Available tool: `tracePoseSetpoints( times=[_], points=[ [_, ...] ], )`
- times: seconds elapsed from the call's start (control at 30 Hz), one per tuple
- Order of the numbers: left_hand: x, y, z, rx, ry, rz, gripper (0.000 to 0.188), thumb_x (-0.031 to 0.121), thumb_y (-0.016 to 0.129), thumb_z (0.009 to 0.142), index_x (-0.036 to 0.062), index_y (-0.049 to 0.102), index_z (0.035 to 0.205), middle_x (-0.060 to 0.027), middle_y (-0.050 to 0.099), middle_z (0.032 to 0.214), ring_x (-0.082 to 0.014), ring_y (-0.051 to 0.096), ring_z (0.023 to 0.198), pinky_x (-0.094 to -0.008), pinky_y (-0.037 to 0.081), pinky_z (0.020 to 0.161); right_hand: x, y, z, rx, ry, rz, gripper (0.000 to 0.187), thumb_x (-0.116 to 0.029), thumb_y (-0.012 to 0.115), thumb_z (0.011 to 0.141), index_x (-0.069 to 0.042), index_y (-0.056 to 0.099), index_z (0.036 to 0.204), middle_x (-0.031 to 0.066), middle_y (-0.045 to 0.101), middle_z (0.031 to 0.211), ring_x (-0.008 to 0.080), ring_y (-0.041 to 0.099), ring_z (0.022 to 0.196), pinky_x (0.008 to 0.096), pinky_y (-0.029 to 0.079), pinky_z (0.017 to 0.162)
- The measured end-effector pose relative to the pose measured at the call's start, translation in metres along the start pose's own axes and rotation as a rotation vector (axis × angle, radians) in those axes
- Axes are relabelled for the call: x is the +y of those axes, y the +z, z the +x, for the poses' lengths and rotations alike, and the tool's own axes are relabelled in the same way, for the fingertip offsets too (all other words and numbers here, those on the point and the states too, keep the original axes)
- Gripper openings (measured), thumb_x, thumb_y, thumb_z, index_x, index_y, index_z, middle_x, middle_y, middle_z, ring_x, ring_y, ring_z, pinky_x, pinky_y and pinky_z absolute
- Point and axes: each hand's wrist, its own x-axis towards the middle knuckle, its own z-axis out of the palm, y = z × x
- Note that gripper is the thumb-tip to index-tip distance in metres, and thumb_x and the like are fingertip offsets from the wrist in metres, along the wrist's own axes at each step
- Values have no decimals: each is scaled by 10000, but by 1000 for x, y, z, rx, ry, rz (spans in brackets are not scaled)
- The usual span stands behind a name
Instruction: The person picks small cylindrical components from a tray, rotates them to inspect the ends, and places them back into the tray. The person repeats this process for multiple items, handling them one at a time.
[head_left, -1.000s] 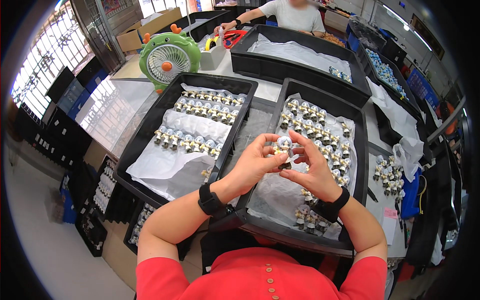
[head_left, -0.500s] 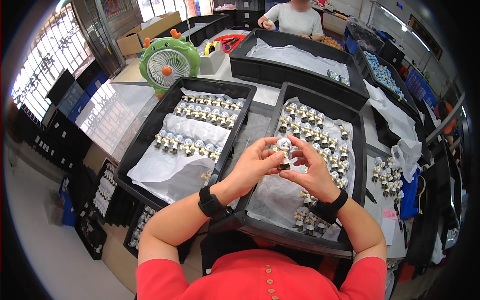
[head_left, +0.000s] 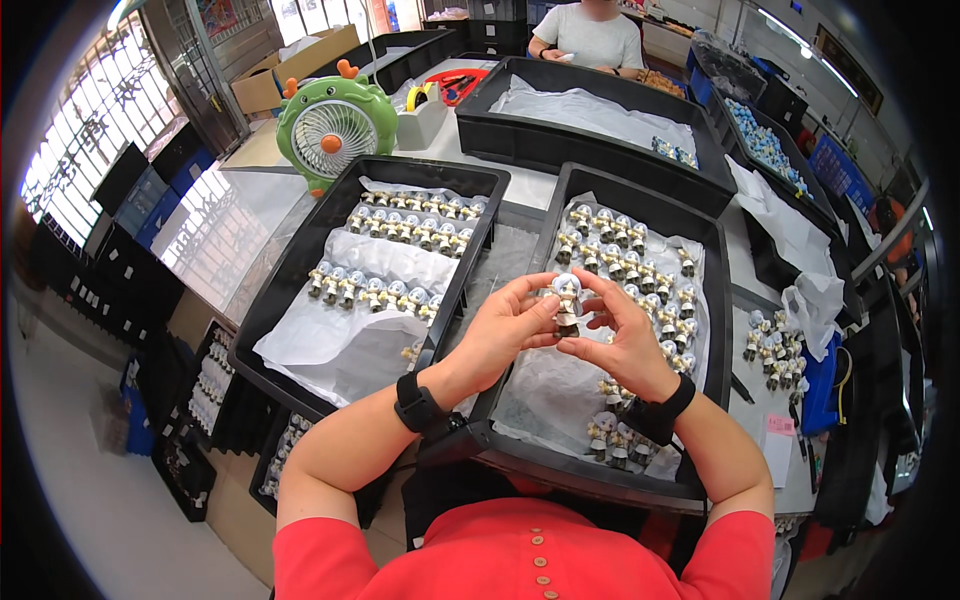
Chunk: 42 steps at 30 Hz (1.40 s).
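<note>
Between my two hands a small figurine (head_left: 567,300) stands upright, with pale hair, a white outfit and a dark base. My left hand (head_left: 512,322) grips it from the left, thumb across its front. Fingers of my right hand (head_left: 622,335) close round it from the right, at its head and base. Both hands are above the right black tray (head_left: 724,300), where several matching figurines (head_left: 618,262) stand in rows on white paper. More figurines (head_left: 375,290) fill rows in the left black tray (head_left: 262,318), with sheets of white paper between them.
A green animal-shaped fan (head_left: 338,130) stands behind the left tray. Loose figurines (head_left: 776,350) lie right of the right tray, beside a blue container (head_left: 824,390) and a pen (head_left: 741,388). Farther back is a large black tray (head_left: 590,165); a co-worker (head_left: 590,42) sits behind it.
The figurine between my hands has turned or tilted slightly; my hands stay almost in place. Across the table, the co-worker's arms have shifted.
</note>
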Motion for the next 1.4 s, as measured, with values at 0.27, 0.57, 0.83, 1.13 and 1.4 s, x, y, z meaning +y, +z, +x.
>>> tracePoseSetpoints(
  times=[0.27,0.57,0.83,1.13,1.4],
  points=[
    [1,3,0,13,24,-15,420,218,519,957,19,394,1306,-78,601,1062,-134,611,942,-289,525,822,-2,0,0,7,-3,7,743,-154,795,700,-77,444,1350,87,551,1178,162,578,937,283,490,782],
    [1,1,0,6,-14,15,429,227,502,965,48,392,1339,-82,576,1155,-161,598,1025,-320,496,873,-1,0,-1,3,13,66,738,-131,802,691,-74,456,1341,87,548,1178,143,594,896,264,500,763],
    [1,1,0,4,-5,-1,424,223,488,971,46,385,1342,-91,566,1171,-172,590,1050,-326,491,880,-5,0,-1,41,-16,50,704,-107,794,684,-75,482,1313,87,552,1186,161,595,914,284,494,770],
    [1,-1,1,-37,-17,-90,439,231,498,966,29,376,1336,-104,564,1158,-169,595,1019,-328,495,871,-3,6,-4,204,-496,-371,394,-69,801,646,-107,651,1008,83,560,1160,252,553,994,344,476,812],
    [3,1,-1,-81,35,-89,444,227,498,965,32,358,1338,-107,571,1157,-187,602,1009,-321,495,865,-17,2,-3,230,-538,-423,263,-46,789,657,-95,645,872,77,598,1077,256,563,968,340,470,785]
  ],
)
